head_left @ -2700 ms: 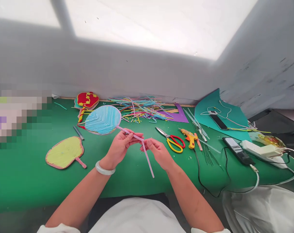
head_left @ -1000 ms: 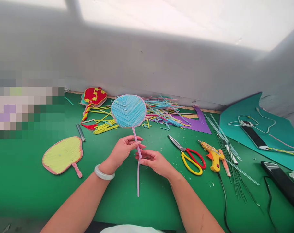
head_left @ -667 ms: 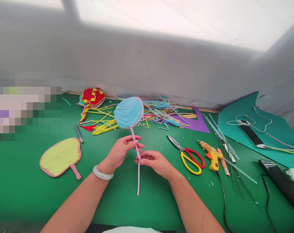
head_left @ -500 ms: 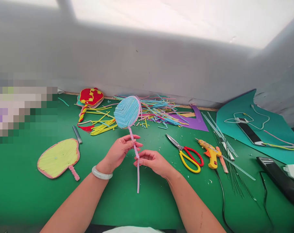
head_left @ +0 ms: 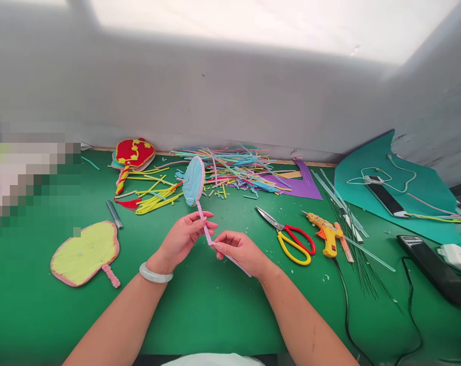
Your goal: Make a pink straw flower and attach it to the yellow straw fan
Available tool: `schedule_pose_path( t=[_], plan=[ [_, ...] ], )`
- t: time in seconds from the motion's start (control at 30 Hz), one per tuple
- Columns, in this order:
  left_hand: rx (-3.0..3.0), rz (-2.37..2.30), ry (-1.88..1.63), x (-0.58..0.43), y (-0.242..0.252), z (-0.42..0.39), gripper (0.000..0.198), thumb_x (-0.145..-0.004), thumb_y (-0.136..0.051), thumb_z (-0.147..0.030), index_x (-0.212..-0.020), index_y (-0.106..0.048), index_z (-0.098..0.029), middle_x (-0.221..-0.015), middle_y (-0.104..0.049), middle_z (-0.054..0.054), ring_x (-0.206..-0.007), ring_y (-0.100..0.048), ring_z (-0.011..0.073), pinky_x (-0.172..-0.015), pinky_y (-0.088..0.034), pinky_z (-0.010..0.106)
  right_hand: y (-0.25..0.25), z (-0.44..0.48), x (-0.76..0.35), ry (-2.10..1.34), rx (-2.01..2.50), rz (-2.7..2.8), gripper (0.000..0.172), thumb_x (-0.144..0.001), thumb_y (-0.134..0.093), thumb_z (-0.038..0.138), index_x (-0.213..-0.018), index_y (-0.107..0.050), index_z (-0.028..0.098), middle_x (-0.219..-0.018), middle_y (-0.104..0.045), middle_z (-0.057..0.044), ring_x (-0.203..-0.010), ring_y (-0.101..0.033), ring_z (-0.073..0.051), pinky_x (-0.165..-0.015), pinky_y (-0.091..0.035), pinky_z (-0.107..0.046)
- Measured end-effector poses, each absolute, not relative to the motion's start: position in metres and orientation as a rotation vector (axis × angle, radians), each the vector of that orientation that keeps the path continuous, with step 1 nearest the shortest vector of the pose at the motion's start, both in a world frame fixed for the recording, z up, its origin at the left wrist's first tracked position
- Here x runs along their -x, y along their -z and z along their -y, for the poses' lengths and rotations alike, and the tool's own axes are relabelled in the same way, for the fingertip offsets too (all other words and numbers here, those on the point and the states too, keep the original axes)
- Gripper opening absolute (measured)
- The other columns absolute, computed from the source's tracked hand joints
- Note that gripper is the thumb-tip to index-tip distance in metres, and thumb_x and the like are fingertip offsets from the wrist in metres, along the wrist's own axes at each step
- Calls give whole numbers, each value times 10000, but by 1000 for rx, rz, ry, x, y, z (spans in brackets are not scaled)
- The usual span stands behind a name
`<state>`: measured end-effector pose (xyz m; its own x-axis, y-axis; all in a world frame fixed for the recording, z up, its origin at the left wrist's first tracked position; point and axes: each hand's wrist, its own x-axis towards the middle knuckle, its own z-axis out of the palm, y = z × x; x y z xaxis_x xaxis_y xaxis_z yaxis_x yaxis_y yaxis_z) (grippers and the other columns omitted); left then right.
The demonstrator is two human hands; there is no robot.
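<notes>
A round blue fan (head_left: 192, 184) with a pink rim and a pink wrapped handle stands upright over the table, turned partly edge-on. My left hand (head_left: 185, 235) pinches its handle below the disc. Near the handle's lower end, the fingers of my right hand (head_left: 241, 251) close on a pink pipe cleaner (head_left: 238, 265), whose loose tail runs down to the right under that hand. The pipe cleaner meets the handle at the fingertips. To the left lies a yellow fan (head_left: 86, 254) with a pink edge and short pink handle.
Scissors (head_left: 285, 236) and a yellow glue gun (head_left: 325, 231) lie to the right, near thin green wires (head_left: 362, 264). Many colored pipe cleaners (head_left: 230, 168) are heaped at the back. A red fan (head_left: 135, 153) and a marker (head_left: 114, 213) lie left; a teal sheet (head_left: 424, 188) is at far right.
The blue fan has turned from nearly face-on to partly edge-on. The pipe cleaner's tail has swung from hanging straight down to slanting right, with my right hand still on it.
</notes>
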<state>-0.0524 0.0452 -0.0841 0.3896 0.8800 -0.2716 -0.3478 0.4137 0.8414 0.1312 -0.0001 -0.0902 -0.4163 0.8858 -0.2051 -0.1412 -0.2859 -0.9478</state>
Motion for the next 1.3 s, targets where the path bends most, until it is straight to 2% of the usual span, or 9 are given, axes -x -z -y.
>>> schedule_pose_path(
  t=[0.2,0.43,0.6,0.93,1.3],
  plan=[
    [-766,-826,-882,50,79,-43,306,-771,-778,-316,-1001,-668,-147,-792,-747,49,-648,-668,129,-637,-503,231,94,-1,-130,-1833,911,1170,354,-735,-782,459,-934,-656,194,-812,-683,6,-759,-627,-134,-797,-473,-314],
    [-775,-811,-902,49,80,-43,299,-724,-817,-311,-912,-647,-152,-746,-747,39,-626,-661,121,-641,-496,225,93,-1,-131,-1793,953,1213,310,-754,-762,466,-831,-656,185,-683,-660,18,-678,-602,-129,-724,-459,-297],
    [-770,-814,-908,49,80,-43,312,-721,-818,-315,-920,-644,-149,-749,-747,39,-621,-660,118,-631,-493,221,92,0,-131,-1826,933,1197,316,-778,-740,470,-889,-661,185,-743,-698,-1,-730,-638,-140,-769,-472,-312],
    [-783,-836,-892,46,82,-43,326,-711,-818,-329,-913,-637,-148,-741,-746,41,-614,-657,120,-633,-496,228,93,0,-129,-1810,926,1160,313,-729,-788,443,-840,-642,189,-777,-699,1,-766,-653,-145,-821,-488,-334],
    [-810,-893,-898,44,80,-43,311,-670,-835,-345,-794,-614,-164,-712,-722,28,-618,-654,137,-605,-485,245,92,0,-131,-1814,931,1169,302,-741,-775,445,-824,-634,192,-802,-695,-5,-789,-662,-158,-849,-500,-357]
  ],
)
